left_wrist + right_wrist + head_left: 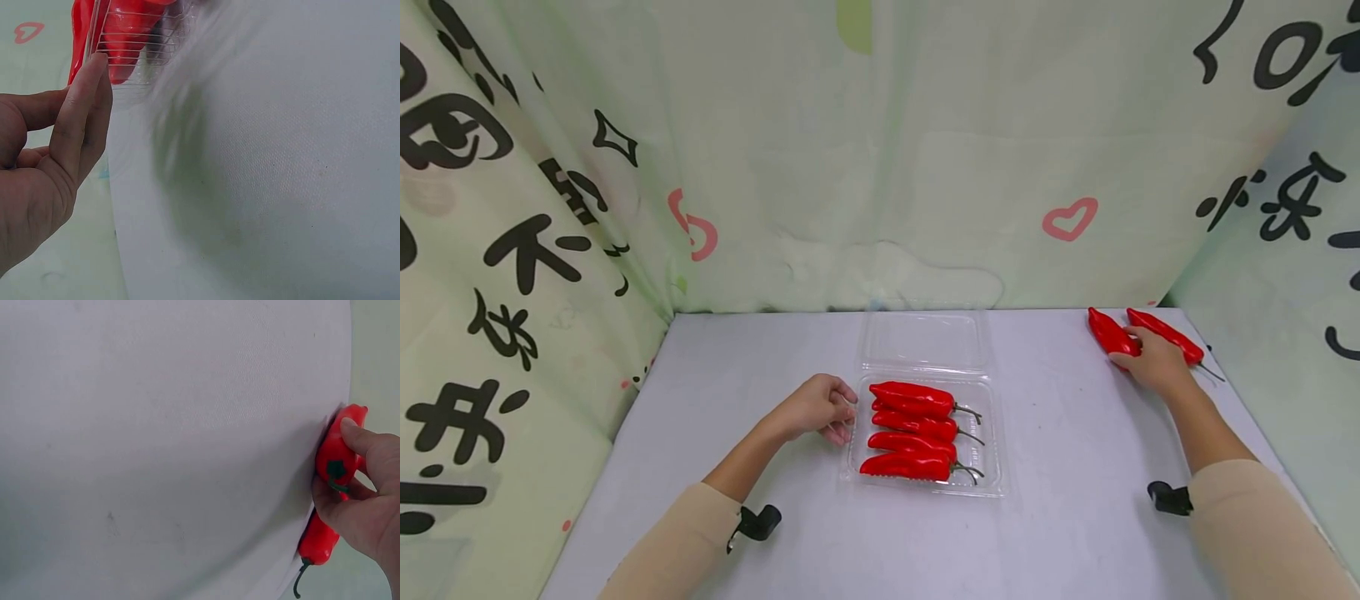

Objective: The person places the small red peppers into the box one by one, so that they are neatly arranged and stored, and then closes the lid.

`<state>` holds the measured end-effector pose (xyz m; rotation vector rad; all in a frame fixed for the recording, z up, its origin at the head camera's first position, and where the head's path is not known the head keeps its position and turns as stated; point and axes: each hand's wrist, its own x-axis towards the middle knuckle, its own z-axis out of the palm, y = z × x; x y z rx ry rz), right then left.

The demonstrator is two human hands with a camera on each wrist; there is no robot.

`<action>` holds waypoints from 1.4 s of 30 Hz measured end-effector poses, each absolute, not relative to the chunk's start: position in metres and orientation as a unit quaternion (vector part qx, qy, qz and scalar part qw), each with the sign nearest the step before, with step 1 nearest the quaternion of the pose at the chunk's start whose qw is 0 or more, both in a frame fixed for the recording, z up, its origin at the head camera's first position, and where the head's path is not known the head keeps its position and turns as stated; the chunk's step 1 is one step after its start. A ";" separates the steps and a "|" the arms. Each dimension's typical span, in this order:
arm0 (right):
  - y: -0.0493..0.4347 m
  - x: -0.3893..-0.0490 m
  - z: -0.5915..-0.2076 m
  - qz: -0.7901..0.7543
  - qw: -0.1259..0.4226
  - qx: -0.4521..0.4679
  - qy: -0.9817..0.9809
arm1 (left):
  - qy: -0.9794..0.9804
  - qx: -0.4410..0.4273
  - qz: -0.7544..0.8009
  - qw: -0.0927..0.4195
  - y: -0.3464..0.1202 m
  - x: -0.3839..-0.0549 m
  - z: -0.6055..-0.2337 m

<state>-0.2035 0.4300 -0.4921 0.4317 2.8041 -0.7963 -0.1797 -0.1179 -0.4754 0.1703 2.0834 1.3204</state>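
A clear plastic clamshell box [996, 450] lies with its lid folded back, several red chili peppers [910, 467] side by side in it, stems to the right. At the box's left edge, my left hand [820, 408] pinches the rim between thumb and fingers; in the left wrist view the fingertips [97, 65] touch the ribbed side wall. At the table's far right corner my right hand [1153, 362] grips a red chili pepper [1108, 331], thumb on top, green cap showing in the right wrist view. Another red chili pepper [1165, 329] lies just beside it, partly behind the hand.
The white-covered table [1060, 517] ends close beyond the two peppers at the right. A pale printed curtain [820, 167] hangs behind and along both sides. Small black cameras [760, 522] are strapped to both wrists.
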 end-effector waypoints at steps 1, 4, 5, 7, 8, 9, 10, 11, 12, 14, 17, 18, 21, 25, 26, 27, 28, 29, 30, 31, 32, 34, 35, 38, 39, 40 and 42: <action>0.430 -0.203 -0.492 -0.269 0.096 0.145 0.947 | 0.797 0.065 0.504 0.328 -0.118 -0.179 -0.475; 0.430 -0.203 -0.494 -0.270 0.094 0.145 0.947 | 0.799 0.064 0.501 0.327 -0.118 -0.179 -0.475; 0.430 -0.203 -0.494 -0.272 0.094 0.146 0.946 | 0.799 0.064 0.501 0.326 -0.118 -0.178 -0.474; 0.430 -0.203 -0.494 -0.274 0.091 0.147 0.946 | 0.800 0.065 0.500 0.325 -0.118 -0.178 -0.474; 0.429 -0.203 -0.495 -0.276 0.089 0.148 0.945 | 0.800 0.065 0.500 0.326 -0.118 -0.178 -0.474; 0.429 -0.203 -0.495 -0.277 0.088 0.148 0.945 | 0.800 0.064 0.500 0.326 -0.118 -0.178 -0.474; 0.429 -0.202 -0.495 -0.277 0.085 0.147 0.946 | 0.800 0.065 0.500 0.326 -0.117 -0.178 -0.474; 0.429 -0.202 -0.496 -0.278 0.083 0.146 0.946 | 0.799 0.065 0.501 0.326 -0.117 -0.179 -0.474; 0.429 -0.201 -0.496 -0.278 0.080 0.145 0.946 | 0.799 0.065 0.501 0.326 -0.117 -0.179 -0.474; 0.429 -0.200 -0.496 -0.278 0.076 0.144 0.947 | 0.799 0.065 0.502 0.326 -0.117 -0.179 -0.475; 0.428 -0.198 -0.495 -0.279 0.071 0.143 0.947 | 0.799 0.065 0.502 0.325 -0.117 -0.179 -0.477; 0.428 -0.197 -0.495 -0.279 0.069 0.141 0.947 | 0.799 0.066 0.502 0.325 -0.117 -0.179 -0.477; 0.426 -0.196 -0.495 -0.280 0.063 0.134 0.948 | 0.800 0.067 0.500 0.324 -0.117 -0.179 -0.477; 0.424 -0.194 -0.493 -0.279 0.052 0.123 0.951 | 0.800 0.070 0.500 0.323 -0.118 -0.179 -0.477; 0.423 -0.194 -0.493 -0.278 0.050 0.121 0.952 | 0.800 0.070 0.501 0.324 -0.118 -0.179 -0.477; 0.422 -0.194 -0.492 -0.277 0.048 0.118 0.952 | 0.799 0.071 0.501 0.323 -0.118 -0.179 -0.477; 0.421 -0.194 -0.491 -0.276 0.046 0.114 0.953 | 0.799 0.071 0.502 0.324 -0.118 -0.179 -0.476; 0.420 -0.193 -0.489 -0.274 0.044 0.110 0.954 | 0.799 0.072 0.502 0.324 -0.118 -0.179 -0.476; 0.418 -0.193 -0.488 -0.274 0.042 0.107 0.955 | 0.799 0.072 0.502 0.324 -0.118 -0.179 -0.476; 0.416 -0.193 -0.486 -0.273 0.039 0.104 0.956 | 0.799 0.072 0.502 0.325 -0.118 -0.179 -0.476; 0.415 -0.193 -0.484 -0.272 0.037 0.100 0.956 | 0.798 0.072 0.502 0.325 -0.118 -0.179 -0.475; 0.411 -0.192 -0.481 -0.269 0.031 0.091 0.958 | 0.799 0.073 0.502 0.324 -0.118 -0.179 -0.475; 0.409 -0.192 -0.479 -0.269 0.027 0.087 0.959 | 0.798 0.072 0.502 0.324 -0.118 -0.179 -0.475; 0.403 -0.191 -0.474 -0.266 0.017 0.072 0.961 | 0.797 0.072 0.503 0.325 -0.118 -0.179 -0.474; 0.401 -0.191 -0.473 -0.265 0.015 0.067 0.962 | 0.798 0.072 0.503 0.325 -0.118 -0.179 -0.474; 0.399 -0.190 -0.471 -0.265 0.012 0.063 0.962 | 0.797 0.070 0.503 0.327 -0.117 -0.179 -0.474; 0.394 -0.189 -0.468 -0.265 0.007 0.055 0.963 | 0.798 0.072 0.501 0.327 -0.117 -0.179 -0.474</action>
